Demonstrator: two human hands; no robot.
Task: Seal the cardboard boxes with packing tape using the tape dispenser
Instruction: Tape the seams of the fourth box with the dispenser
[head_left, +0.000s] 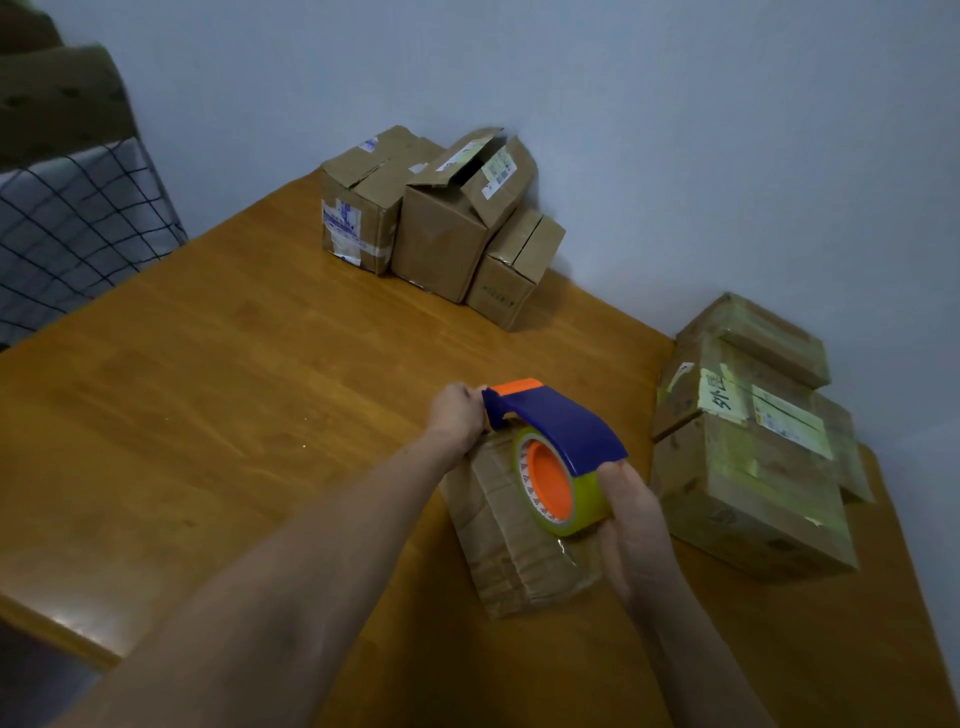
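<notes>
Presently the tape dispenser (556, 421) is over the small box (498, 525), at 5 o'clock from the middle of the table (234, 389). The left hand (457, 413) has its fingers curled tight at the orange nose. The right hand (631, 512) has its fingers wrapped round the roll end.

Risk: neither hand steadies the box, so it may skid or tip under the pull and leave a crooked, wrinkled seal.

Open boxes (447, 208) wait at 12 o'clock and a taped stack (753, 452) at 3.

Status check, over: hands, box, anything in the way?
Left grip on tape dispenser front end; right grip holding its roll. Dispenser over small box, tape partly on. Nothing in the way seen.
</notes>
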